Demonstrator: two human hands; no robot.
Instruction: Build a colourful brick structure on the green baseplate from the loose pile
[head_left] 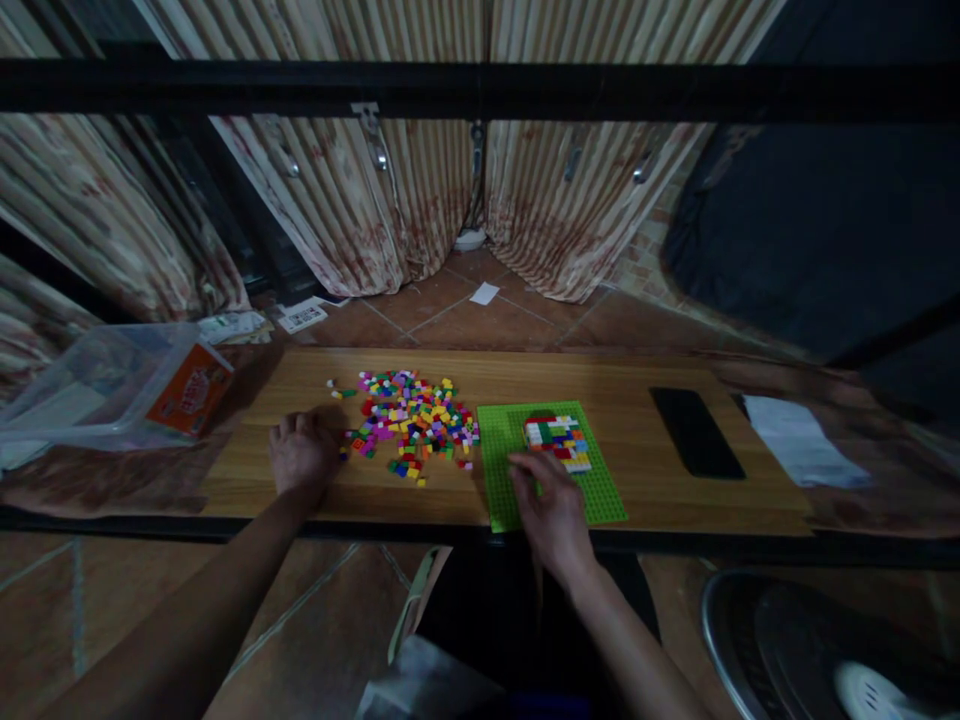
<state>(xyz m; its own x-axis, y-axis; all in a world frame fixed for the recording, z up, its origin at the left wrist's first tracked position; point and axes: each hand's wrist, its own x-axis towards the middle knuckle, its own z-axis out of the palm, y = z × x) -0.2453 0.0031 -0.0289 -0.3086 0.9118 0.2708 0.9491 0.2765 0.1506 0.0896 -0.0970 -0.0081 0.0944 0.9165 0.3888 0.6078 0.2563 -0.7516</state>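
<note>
My right hand [553, 512] is over the front part of a green studded baseplate [499, 480], thumb and forefinger pinched together. Whatever sits between those fingertips is too small to make out. Just beyond the fingers, a block of joined toy bricks [559, 440] in white, red, green, blue and yellow is built on the plate. My left hand [301, 455] rests on the wooden board, fingers curled in, with no object showing in it. Close to its right side lies a spread pile of loose small toy bricks [416, 415] in many colours.
A black phone-like slab [697, 432] lies on the wooden board [630, 380] at right, with folded white paper [802, 440] beyond it. A clear plastic bin [112, 375] with an orange packet [191, 385] stands at far left. Curtains [345, 210] hang behind.
</note>
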